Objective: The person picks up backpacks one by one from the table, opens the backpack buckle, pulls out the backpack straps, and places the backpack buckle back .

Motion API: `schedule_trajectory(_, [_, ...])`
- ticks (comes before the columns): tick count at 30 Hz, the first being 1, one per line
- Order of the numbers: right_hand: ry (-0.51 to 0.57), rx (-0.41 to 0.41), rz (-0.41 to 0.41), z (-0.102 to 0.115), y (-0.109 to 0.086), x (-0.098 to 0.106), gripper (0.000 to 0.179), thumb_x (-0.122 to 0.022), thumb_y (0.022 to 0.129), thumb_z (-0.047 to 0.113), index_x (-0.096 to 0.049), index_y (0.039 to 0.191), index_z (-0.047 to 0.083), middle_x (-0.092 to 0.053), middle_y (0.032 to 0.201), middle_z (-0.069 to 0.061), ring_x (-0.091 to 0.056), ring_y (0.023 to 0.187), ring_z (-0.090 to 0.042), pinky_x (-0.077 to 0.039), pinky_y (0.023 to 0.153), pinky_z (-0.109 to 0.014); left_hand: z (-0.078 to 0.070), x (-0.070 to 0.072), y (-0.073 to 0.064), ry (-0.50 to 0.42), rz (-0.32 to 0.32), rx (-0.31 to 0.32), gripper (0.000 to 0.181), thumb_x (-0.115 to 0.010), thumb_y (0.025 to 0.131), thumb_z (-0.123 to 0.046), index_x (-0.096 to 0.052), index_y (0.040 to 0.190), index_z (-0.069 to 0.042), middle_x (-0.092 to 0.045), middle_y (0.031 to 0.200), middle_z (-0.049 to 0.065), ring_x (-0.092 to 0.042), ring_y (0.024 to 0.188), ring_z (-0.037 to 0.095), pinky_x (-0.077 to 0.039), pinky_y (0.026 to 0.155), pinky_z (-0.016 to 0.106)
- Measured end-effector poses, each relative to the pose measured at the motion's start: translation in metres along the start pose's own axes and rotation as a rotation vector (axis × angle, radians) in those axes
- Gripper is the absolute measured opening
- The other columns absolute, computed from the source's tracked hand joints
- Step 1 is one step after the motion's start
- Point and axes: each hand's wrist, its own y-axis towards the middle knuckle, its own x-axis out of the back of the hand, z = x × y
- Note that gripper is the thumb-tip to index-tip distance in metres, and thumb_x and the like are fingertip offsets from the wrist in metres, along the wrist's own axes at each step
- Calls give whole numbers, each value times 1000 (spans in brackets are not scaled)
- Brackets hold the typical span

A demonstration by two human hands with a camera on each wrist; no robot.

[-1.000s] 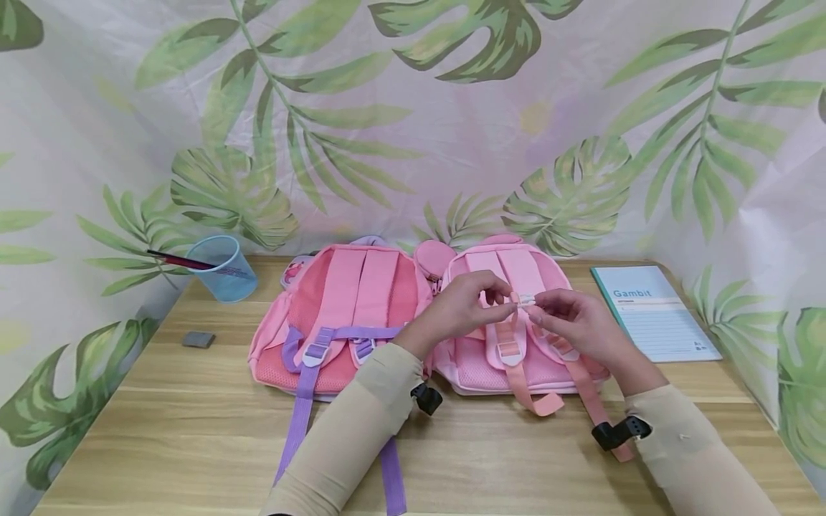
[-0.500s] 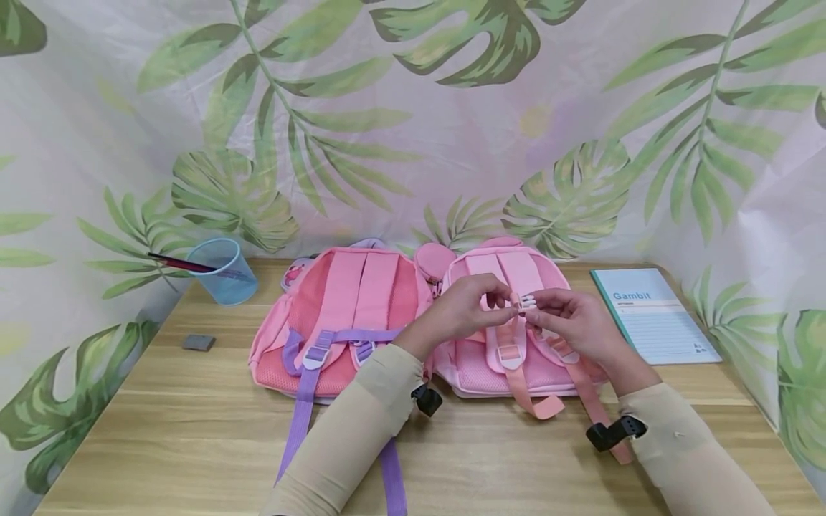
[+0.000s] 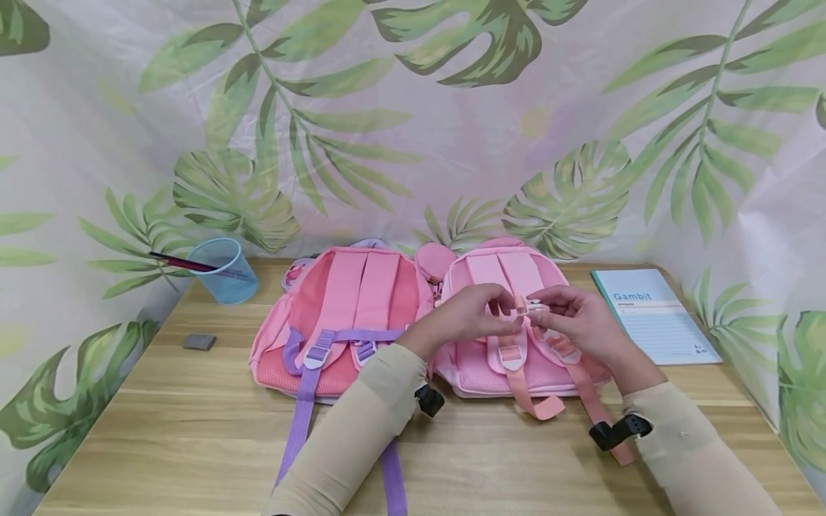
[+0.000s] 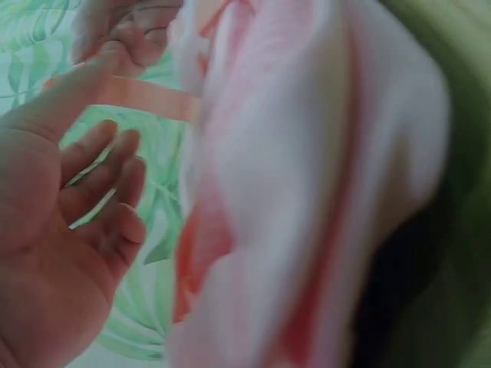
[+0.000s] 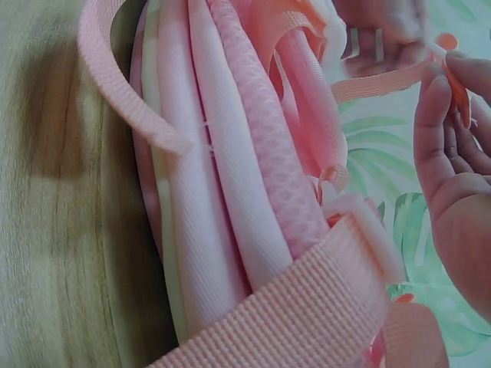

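Observation:
A small white plastic strap buckle (image 3: 534, 305) with peach webbing is held between both hands over the right pink backpack (image 3: 470, 369). My left hand (image 3: 474, 313) pinches its strap end on the left. My right hand (image 3: 576, 315) pinches the white pronged part from the right. In the left wrist view, the peach strap (image 4: 146, 96) runs from the backpack to the fingertips. The right wrist view has the strap (image 5: 380, 83) reaching the right thumb and fingers. Fingers partly hide the buckle, so whether its two halves are joined is unclear.
A second pink backpack (image 3: 303, 315) with purple straps (image 3: 300, 423) lies to the left. Farther left are a blue cup (image 3: 234, 283) holding pens and a grey eraser-like block (image 3: 199, 342). A notebook (image 3: 658, 315) lies at the right. A leaf-print cloth (image 3: 452, 143) stands behind.
The buckle has turned and dropped slightly between the fingers, and more of its strap loop shows. My left hand has lowered a little; the right hand stays nearly in place.

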Motion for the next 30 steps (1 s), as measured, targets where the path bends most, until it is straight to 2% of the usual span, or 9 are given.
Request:
schedule_trajectory(2, [10,-1,0,0,0,0,36,-74,102,5,-64,131,-13,-80,95,10,-77,87,-7,-65,77,-28,3,-4,0,11,19,26,28,-83,97,-27,-72,115,-8,-70,103,2,-60,94,11,-51,86,21])
schedule_trajectory(4, [23,4,1,0,0,-1,34,-73,102,4,-65,129,-13,-80,95,10,-77,87,-7,-65,76,-27,5,-8,1,25,25,28,24,-82,97,-25,-73,111,-8,-70,99,1,-60,90,10,-50,83,19])
schedule_trajectory(8, [52,12,0,-3,1,-1,30,-74,101,2,-67,126,-13,-81,95,9,-78,86,-7,-65,74,-28,7,-14,3,48,15,33,14,-80,98,-21,-75,106,-10,-70,94,-1,-60,88,8,-50,83,19])
schedule_trajectory(14, [72,-15,-8,-3,0,-1,31,-76,99,4,-67,124,-12,-81,94,8,-78,86,-8,-65,73,-30,6,-18,4,73,-5,34,12,-80,99,-21,-76,102,-11,-71,92,-3,-62,88,9,-49,82,18])
schedule_trajectory(16, [84,-17,-6,-3,0,-1,28,-76,100,4,-70,123,-9,-81,94,7,-78,86,-8,-65,73,-29,5,-19,3,74,-9,29,11,-79,99,-21,-76,102,-11,-71,91,-3,-62,87,8,-50,82,18])
schedule_trajectory(20, [157,-3,-12,-6,0,-2,15,-75,100,2,-77,114,6,-81,92,5,-77,83,-8,-65,70,-28,6,-21,3,82,-18,20,9,-78,98,-20,-77,100,-11,-72,90,-4,-62,85,6,-51,82,17])
schedule_trajectory(23, [215,30,-23,-7,0,-3,21,-74,99,-2,-80,107,16,-81,90,4,-77,80,-7,-64,70,-27,8,-23,3,100,-14,20,9,-79,98,-20,-77,101,-12,-72,90,-5,-61,85,5,-51,82,16])
schedule_trajectory(26, [252,55,-31,-8,0,-4,24,-73,99,-5,-81,105,17,-81,89,4,-76,79,-6,-64,70,-26,10,-24,3,113,-6,24,9,-79,98,-21,-78,101,-12,-71,89,-5,-61,84,5,-50,82,17])
schedule_trajectory(30, [295,48,-34,-7,0,-4,23,-73,99,-5,-81,104,17,-80,88,4,-75,78,-6,-63,69,-26,11,-24,2,127,7,22,8,-79,98,-21,-77,101,-14,-70,88,-6,-60,84,6,-50,81,18])
